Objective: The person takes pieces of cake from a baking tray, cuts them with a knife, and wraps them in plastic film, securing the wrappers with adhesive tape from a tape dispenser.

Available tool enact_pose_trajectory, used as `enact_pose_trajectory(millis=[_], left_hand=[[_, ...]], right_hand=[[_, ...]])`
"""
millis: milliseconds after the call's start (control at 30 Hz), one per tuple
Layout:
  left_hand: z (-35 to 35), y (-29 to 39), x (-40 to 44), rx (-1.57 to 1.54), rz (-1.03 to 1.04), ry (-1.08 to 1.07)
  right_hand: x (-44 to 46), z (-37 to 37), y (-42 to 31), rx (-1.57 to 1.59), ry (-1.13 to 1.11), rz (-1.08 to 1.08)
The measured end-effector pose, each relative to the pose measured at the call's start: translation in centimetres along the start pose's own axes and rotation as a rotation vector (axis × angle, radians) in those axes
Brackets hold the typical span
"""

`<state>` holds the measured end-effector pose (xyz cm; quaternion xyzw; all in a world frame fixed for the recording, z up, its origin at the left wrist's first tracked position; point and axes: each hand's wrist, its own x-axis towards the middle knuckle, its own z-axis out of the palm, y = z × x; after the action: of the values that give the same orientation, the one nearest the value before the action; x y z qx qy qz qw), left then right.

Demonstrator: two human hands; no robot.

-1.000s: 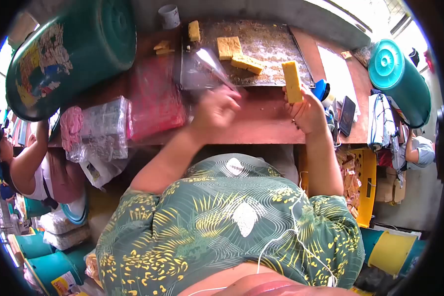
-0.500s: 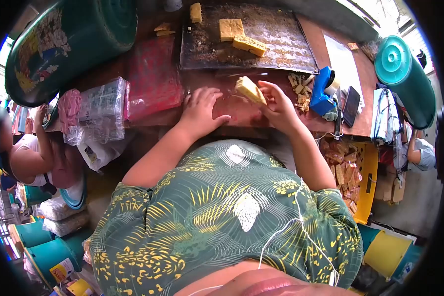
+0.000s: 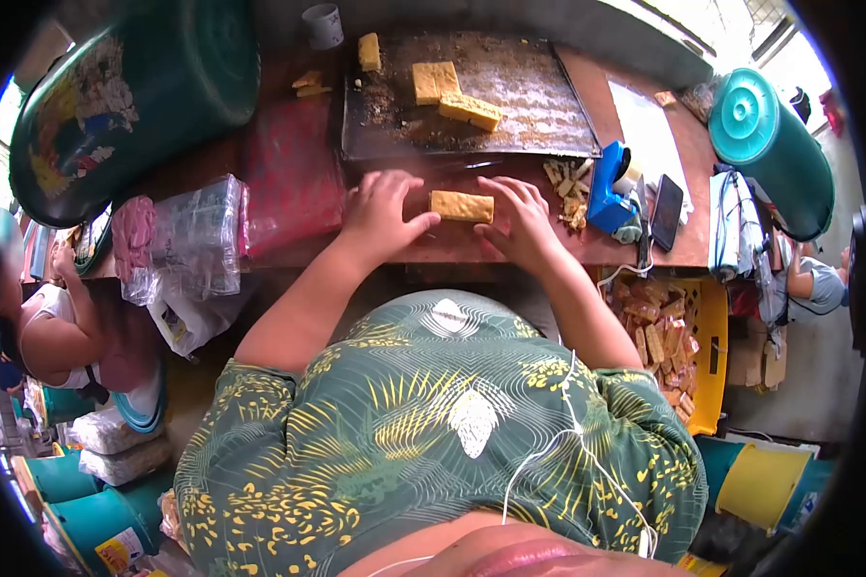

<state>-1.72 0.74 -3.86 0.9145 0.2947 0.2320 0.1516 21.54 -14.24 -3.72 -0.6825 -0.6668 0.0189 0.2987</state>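
Observation:
A yellow cake bar lies flat on the reddish-brown table between my two hands. Fingers spread, my left hand rests just left of the bar and holds nothing. My right hand is open at the bar's right end, its thumb and fingertips close to that end; whether they touch it I cannot tell. Beyond the hands sits a dark metal baking tray with crumbs, carrying more cake pieces, one leaning on another.
Cake offcuts, a blue tape dispenser and a phone lie to the right. At left are red plastic sheets and clear plastic bags. A yellow crate holds wrapped bars below. Other people work on both sides.
The cake bar went from upright in my right hand down to lying flat on the table. My right hand has opened and moved slightly left. The view has shifted a little.

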Motion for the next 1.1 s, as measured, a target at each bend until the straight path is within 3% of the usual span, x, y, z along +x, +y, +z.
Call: enact_pose_trajectory(millis=[100,200,233,300,333,433,533,567,600,700,733,833,933,1100], left_hand=[[-0.6,0.5,3.4,0.057,0.148,0.271],[1.3,-0.1,6.7,0.111,0.217,0.282],[2.0,-0.8,7.1,0.115,0.233,0.254],[2.2,-1.3,8.5,0.123,0.267,0.210],[2.0,-1.0,8.6,0.065,0.295,0.291],[0.1,-0.3,8.4,-0.119,0.203,0.136],[-1.2,0.5,6.9,-0.531,0.168,-0.088],[-1.2,0.5,6.2,-0.690,0.142,-0.135],[-2.8,1.2,5.7,-0.586,0.133,-0.276],[-3.3,2.4,4.3,-0.719,0.200,-0.251],[-4.6,3.7,3.9,-0.557,0.240,-0.216],[-2.7,3.4,3.6,-0.161,0.392,-0.075],[-1.9,3.4,3.3,-0.197,0.345,-0.073],[0.8,2.2,3.4,-0.100,0.293,-0.057]], right_hand=[[-3.0,-1.1,-0.5,0.051,0.073,-0.220],[-5.9,0.6,-1.2,-0.063,-0.104,-0.238],[-6.1,0.8,-1.2,-0.172,-0.108,-0.294],[-5.7,1.5,-1.3,-0.097,-0.030,-0.262],[-5.2,1.4,-1.3,-0.042,-0.033,-0.252],[-4.1,0.3,-0.9,0.067,-0.100,-0.215],[-1.1,-2.4,-2.1,-0.062,0.138,-0.363],[-0.4,-2.2,-2.0,-0.131,0.276,-0.293],[0.8,-3.0,-2.6,-0.183,0.277,-0.324],[3.4,-3.4,-1.8,-0.064,0.105,-0.342],[3.7,-3.3,-1.1,-0.031,-0.029,-0.273],[3.6,-2.3,-1.9,0.209,0.053,-0.098],[2.7,-1.0,-0.9,0.023,0.067,-0.210],[1.5,0.7,1.1,0.007,-0.009,-0.161]])
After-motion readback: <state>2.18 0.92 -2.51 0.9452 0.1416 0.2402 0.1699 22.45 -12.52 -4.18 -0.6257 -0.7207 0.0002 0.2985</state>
